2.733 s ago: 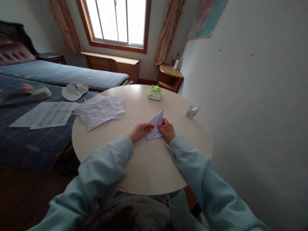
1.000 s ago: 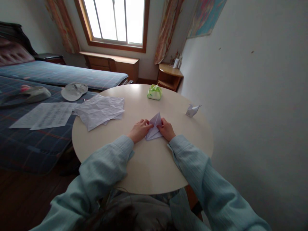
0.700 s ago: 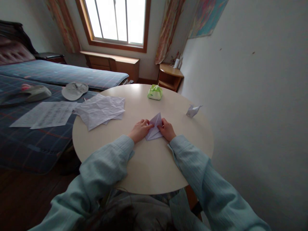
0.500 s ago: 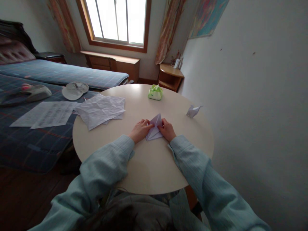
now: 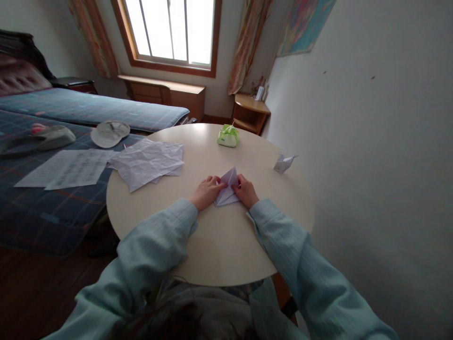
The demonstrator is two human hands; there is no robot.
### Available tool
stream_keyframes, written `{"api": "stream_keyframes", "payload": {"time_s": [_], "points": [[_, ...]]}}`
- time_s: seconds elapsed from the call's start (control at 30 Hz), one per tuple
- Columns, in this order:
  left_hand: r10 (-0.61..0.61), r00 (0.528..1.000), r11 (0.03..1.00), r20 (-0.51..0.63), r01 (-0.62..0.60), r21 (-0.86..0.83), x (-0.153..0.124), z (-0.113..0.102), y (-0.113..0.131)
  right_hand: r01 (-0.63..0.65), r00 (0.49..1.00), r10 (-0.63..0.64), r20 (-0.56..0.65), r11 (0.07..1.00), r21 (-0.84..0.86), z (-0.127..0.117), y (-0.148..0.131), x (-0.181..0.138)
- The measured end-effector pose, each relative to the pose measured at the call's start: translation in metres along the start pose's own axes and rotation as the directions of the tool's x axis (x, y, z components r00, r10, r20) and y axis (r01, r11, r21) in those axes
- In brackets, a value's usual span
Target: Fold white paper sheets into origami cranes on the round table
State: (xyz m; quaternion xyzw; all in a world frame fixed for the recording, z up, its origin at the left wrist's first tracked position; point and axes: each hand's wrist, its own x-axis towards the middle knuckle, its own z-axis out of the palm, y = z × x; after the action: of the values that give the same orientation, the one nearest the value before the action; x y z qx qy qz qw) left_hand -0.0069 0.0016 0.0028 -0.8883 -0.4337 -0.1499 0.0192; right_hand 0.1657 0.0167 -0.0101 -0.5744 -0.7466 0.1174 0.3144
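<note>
Matt, creased paper is showing on the folded piece (image 5: 228, 196), and the loose sheets (image 5: 150, 160) are looking crumpled, rough! The round tabletop (image 5: 222, 250) is gleaming smooth, the green packet (image 5: 228, 137) is shining like plastic film, and the sleeves (image 5: 152, 241) are looking like matt, wrinkled cloth.

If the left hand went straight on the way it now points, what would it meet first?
The folded paper, which the left hand is holding. Beyond it, the right hand seems close to that line, though depth is hard to judge.
</note>
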Motion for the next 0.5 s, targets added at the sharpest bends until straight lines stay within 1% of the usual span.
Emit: {"api": "stream_keyframes", "payload": {"time_s": [0.5], "points": [[-0.027,0.999,0.998,-0.017,0.026,-0.049,0.0022,-0.0012,-0.0006,-0.025,1.000,0.024,0.017,1.000,0.009,-0.0006,-0.0005,0.0001]]}}
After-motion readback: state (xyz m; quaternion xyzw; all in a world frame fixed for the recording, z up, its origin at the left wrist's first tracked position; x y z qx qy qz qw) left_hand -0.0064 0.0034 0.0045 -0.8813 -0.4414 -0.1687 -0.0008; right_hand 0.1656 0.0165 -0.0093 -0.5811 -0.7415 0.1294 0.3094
